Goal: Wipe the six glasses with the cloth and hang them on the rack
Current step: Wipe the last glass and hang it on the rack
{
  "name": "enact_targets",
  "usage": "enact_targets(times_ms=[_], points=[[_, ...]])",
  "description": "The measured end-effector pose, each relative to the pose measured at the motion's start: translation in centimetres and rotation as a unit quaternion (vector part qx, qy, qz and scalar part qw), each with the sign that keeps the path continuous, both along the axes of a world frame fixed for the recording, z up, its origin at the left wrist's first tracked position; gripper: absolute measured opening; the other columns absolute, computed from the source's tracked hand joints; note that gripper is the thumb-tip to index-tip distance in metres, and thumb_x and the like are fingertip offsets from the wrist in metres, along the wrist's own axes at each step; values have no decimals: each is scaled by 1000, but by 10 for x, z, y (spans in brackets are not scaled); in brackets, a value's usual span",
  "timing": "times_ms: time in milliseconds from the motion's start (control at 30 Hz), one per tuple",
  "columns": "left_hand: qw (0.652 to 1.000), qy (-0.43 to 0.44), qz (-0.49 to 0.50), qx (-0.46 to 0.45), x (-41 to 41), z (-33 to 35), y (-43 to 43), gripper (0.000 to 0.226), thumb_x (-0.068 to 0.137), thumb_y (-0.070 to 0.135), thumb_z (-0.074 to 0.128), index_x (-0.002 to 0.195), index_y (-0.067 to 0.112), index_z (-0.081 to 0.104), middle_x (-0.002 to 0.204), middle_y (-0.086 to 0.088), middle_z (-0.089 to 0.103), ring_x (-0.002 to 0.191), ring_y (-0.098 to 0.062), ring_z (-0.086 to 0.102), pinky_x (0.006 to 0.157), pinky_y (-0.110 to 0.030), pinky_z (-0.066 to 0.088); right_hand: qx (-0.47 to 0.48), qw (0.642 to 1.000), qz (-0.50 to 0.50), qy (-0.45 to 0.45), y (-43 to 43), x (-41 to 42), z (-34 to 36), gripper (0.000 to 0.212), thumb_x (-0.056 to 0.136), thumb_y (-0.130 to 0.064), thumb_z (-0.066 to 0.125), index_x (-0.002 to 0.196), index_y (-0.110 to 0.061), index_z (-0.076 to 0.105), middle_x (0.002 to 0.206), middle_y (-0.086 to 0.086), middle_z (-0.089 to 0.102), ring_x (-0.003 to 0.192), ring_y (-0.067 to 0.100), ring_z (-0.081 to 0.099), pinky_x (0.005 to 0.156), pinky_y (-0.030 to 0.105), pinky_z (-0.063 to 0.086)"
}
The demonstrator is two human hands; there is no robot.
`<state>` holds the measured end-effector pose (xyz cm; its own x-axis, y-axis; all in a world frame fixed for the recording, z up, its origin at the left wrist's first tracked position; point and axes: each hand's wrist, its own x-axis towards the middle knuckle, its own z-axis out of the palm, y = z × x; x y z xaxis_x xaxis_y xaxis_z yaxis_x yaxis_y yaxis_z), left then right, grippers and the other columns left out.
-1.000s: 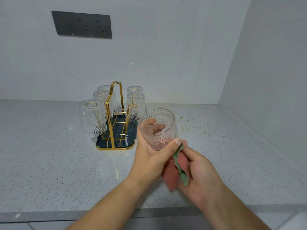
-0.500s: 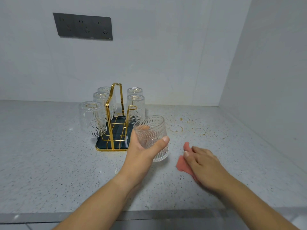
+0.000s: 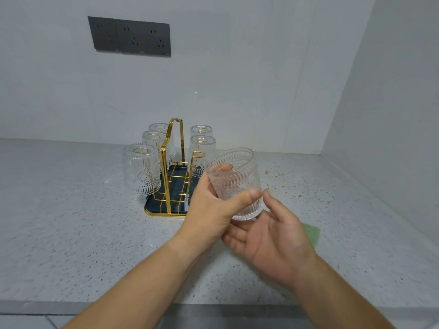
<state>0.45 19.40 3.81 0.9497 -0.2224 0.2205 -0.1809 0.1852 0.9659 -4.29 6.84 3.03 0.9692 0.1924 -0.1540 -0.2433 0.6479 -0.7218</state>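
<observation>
One glass (image 3: 237, 173) is clasped by the left grip (image 3: 209, 210), the right grip (image 3: 275, 243) spread open just under its base.

No legible txt or nos., socket panel (image 3: 129, 36) print maybe too small

The clear ribbed tumbler glass (image 3: 234, 184) shows fine vertical flutes and a round embossed medallion, like the five clear upturned glasses (image 3: 140, 169). The thin wire rack (image 3: 164, 181) is shiny gold over a dark teal tray (image 3: 152, 206). The stone table (image 3: 71, 222) is pale grey, dark-speckled, with brown flecks (image 3: 285, 184). The folded cloth (image 3: 312, 233) is pale green and the flat socket panel (image 3: 129, 36) is charcoal.
</observation>
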Motion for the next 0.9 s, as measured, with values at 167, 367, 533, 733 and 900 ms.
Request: enact_targets(times_ms=[167,367,533,733,900], points=[[1000,-18,-14,11,4,13,8,78,61,20,98,128,22,58,124,-1,74,110,-9,73,87,-18,56,80,996,-41,-23,11,9,17,61,101,-48,46,146,-7,52,142,22,60,134,35,58,115,44,43],[998,-52,-19,43,11,22,15,73,67,5,96,128,20,57,123,-5,72,110,-10,72,91,-18,56,77,993,-82,-27,19,18,34,59,103,-47,45,142,-4,55,138,22,64,129,37,62,109,46,47],[995,-44,-51,68,16,37,37,107,57,62,84,151,34,41,136,12,62,125,1,61,111,-28,46,33,988,-144,-43,7,28,48,50,101,-41,52,134,-6,62,128,17,71,115,32,70,98,41,55],[970,-141,42,195,29,91,62,90,80,81,57,154,33,37,143,11,50,130,-3,50,96,-16,38,-198,945,-227,-128,-9,60,76,30,96,-32,65,121,-15,66,110,7,73,105,27,72,81,38,60],[965,-147,52,209,52,119,64,73,93,81,29,137,29,56,138,10,62,130,-8,55,115,-36,38,-431,829,-282,-217,-4,85,97,58,84,-36,81,136,-28,55,115,10,66,102,20,70,88,40,60]])
